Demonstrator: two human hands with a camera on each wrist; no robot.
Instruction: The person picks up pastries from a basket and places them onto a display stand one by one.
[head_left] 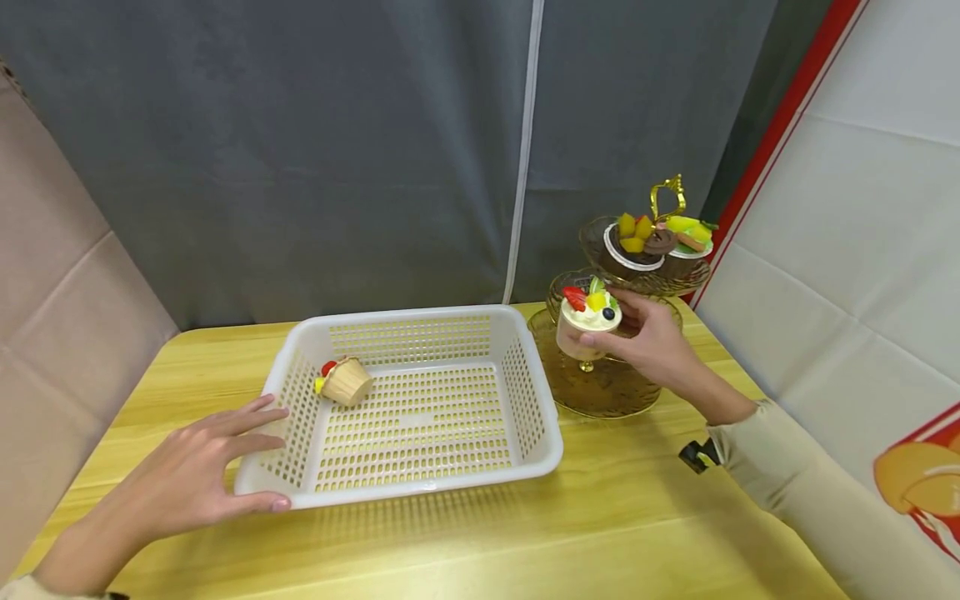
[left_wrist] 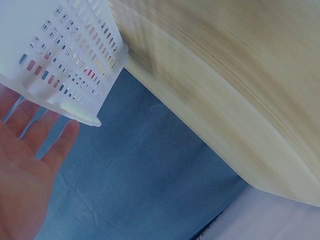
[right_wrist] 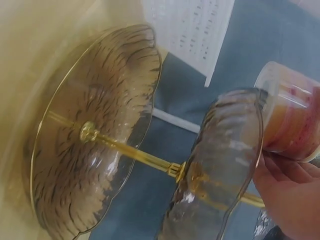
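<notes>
My right hand [head_left: 660,346] grips a clear dessert cup [head_left: 576,340], upright and topped with cream, strawberry, kiwi and a blueberry. In the head view it is in front of the gold-glass tiered stand [head_left: 603,396]. The right wrist view shows the cup [right_wrist: 292,112] close beside the stand's middle plate [right_wrist: 225,150]; whether they touch I cannot tell. Fingers fairly straight, my left hand [head_left: 198,467] lies at the left end of a white plastic basket [head_left: 420,487]. Inside the basket, a toy cupcake [head_left: 348,383] with red and yellow toppings lies tipped on its side.
On the stand's top plate sit a chocolate fruit tart [head_left: 630,254] and another fruit-topped cake [head_left: 690,242], below a gold handle [head_left: 667,200]. A grey curtain [head_left: 375,167] hangs behind the wooden table [head_left: 480,542]. White panels [head_left: 862,208] stand on the right.
</notes>
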